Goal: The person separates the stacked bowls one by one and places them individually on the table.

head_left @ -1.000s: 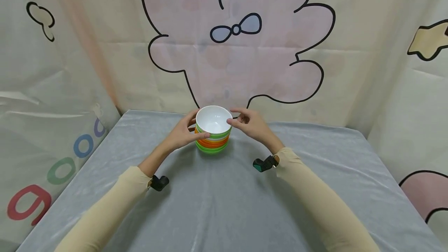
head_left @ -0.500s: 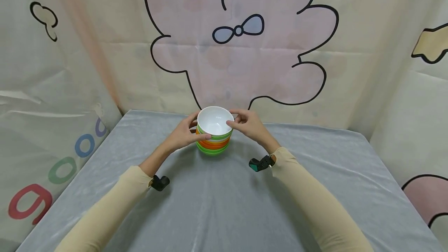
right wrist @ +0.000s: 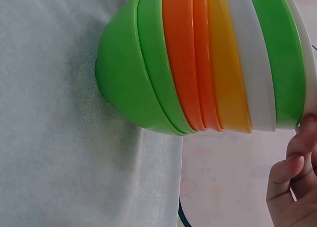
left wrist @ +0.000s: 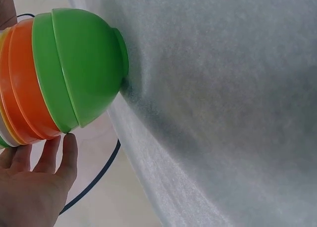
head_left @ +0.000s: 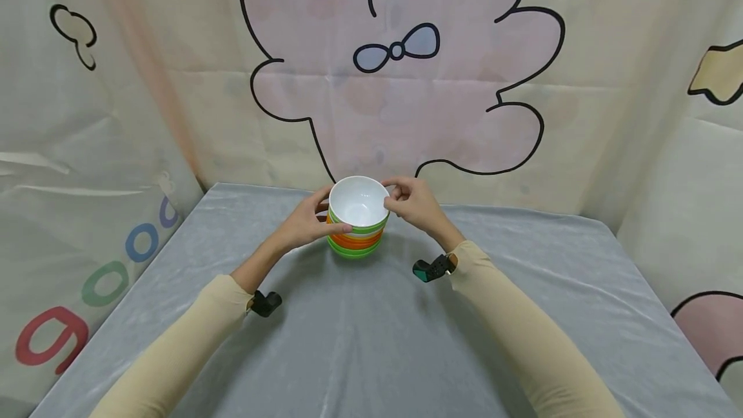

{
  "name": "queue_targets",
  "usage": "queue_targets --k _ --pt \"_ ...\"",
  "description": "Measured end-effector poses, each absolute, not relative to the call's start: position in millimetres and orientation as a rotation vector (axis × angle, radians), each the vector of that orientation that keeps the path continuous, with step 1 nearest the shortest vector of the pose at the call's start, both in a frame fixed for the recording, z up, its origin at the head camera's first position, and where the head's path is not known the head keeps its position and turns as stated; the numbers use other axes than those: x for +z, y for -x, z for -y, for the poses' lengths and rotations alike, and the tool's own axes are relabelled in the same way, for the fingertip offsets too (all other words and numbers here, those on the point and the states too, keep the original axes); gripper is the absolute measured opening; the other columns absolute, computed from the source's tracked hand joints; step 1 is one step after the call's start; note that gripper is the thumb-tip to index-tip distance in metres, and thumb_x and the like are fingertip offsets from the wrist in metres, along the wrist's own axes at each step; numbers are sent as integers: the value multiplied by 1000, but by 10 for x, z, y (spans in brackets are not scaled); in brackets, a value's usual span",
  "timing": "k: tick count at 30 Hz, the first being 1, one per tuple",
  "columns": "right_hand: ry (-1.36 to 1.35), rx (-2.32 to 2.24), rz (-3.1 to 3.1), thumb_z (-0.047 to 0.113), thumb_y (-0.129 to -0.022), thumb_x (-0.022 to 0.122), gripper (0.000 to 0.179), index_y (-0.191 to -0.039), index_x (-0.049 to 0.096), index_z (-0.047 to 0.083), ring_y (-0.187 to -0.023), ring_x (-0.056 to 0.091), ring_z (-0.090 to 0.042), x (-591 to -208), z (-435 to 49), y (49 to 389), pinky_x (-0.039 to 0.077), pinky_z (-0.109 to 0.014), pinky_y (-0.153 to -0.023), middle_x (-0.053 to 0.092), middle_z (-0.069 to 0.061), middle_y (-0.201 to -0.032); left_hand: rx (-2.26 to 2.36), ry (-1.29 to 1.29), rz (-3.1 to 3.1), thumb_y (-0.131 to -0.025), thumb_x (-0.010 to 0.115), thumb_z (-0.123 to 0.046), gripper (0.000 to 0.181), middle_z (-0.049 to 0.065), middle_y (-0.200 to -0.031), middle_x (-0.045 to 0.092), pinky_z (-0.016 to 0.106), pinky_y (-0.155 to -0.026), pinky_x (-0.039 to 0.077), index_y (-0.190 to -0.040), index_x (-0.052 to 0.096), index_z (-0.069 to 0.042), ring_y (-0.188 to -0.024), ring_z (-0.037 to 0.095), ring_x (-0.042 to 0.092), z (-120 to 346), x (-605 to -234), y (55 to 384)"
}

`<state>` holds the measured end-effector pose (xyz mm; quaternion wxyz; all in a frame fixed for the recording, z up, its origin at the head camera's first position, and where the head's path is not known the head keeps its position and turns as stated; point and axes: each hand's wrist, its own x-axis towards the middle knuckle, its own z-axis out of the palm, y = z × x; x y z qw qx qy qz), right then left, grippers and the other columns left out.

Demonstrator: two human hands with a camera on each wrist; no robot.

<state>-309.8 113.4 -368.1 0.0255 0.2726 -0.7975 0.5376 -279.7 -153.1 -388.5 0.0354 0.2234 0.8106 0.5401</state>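
Note:
A stack of nested bowls (head_left: 355, 242) stands on the grey cloth near the far side of the table. From the base up it shows green, orange, yellow, white and green bands (right wrist: 233, 73), with a white bowl (head_left: 360, 199) on top. My left hand (head_left: 304, 221) grips the stack from the left, thumb across the front and fingers round the back; its fingertips (left wrist: 69, 150) touch the sides of the lower bowls. At the right edge of the top bowl, my right hand (head_left: 419, 207) pinches the rim between thumb and fingers. Its other fingers (right wrist: 287, 170) are curled beside the stack.
The grey cloth (head_left: 348, 340) covers the table. Behind it hangs a pale curtain (head_left: 464, 115) with a cartoon bear, close to the stack. More printed curtain (head_left: 75, 211) borders the left side. A small black wrist device (head_left: 265, 304) sits on the left wrist, and another (head_left: 434, 268) on the right.
The right thumb has drawn back from over the white bowl's inside to its rim. The left hand keeps its grip, and the stack stays in place; the view shifts slightly.

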Motion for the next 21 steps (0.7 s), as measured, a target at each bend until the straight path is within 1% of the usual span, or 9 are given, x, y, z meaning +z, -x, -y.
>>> queue_targets --k 3,7,9,11,13,16,18,21 --pt "-835 1650 2463 -7 -91 62 33 -123 66 -7 -57 51 -22 -3674 -1128 3105 44 -25 -52 63 -15 -76 1660 -686 -2485 -86 85 -20 90 11 -152 44 50 -104 45 -159 33 -11 -132 37 49 1532 -3885 2795" --pt "-826 1644 2483 -9 -91 62 33 -123 64 -11 -58 52 -23 -3650 -1108 3101 45 -25 -52 63 -19 -76 1663 -674 -2481 -87 84 -18 88 11 -151 44 51 -104 45 -158 34 -11 -131 38 49 1539 -3885 2794" --pt "-818 1651 2500 -8 -91 63 33 -124 63 -12 -58 52 -26 -3636 -1093 3097 43 -25 -52 63 -21 -77 1661 -672 -2484 -87 84 -17 87 12 -151 44 51 -103 45 -158 34 -11 -131 38 49 1544 -3891 2800" --pt "-811 1658 2509 -7 -92 65 33 -124 63 -12 -59 52 -31 -3629 -1087 3098 42 -25 -51 63 -23 -77 1659 -679 -2485 -87 84 -17 87 12 -151 44 51 -103 45 -158 34 -11 -131 39 49 1548 -3898 2809" --pt "-809 1670 2510 -5 -93 66 33 -125 64 -11 -62 55 -39 -3631 -1082 3104 44 -25 -51 64 -22 -78 1654 -682 -2493 -87 84 -18 88 12 -152 44 51 -103 45 -158 34 -11 -131 39 49 1557 -3905 2815" --pt "-806 1674 2504 -4 -93 66 33 -125 65 -8 -66 58 -45 -3640 -1089 3115 48 -27 -53 66 -20 -79 1652 -684 -2500 -86 85 -19 88 10 -152 44 50 -103 46 -158 35 -12 -131 38 50 1572 -3909 2821" --pt "-793 1662 2510 -4 -92 65 32 -124 66 -4 -67 60 -44 -3644 -1101 3121 52 -31 -55 67 -17 -79 1649 -689 -2497 -86 85 -20 88 8 -152 44 49 -103 46 -158 35 -13 -131 37 50 1576 -3908 2826" --pt "-774 1626 2523 -3 -90 64 31 -121 68 -1 -64 61 -40 -3621 -1111 3110 53 -36 -56 68 -13 -77 1654 -707 -2482 -86 85 -22 87 8 -152 44 50 -103 46 -158 36 -14 -131 37 50 1572 -3901 2836"
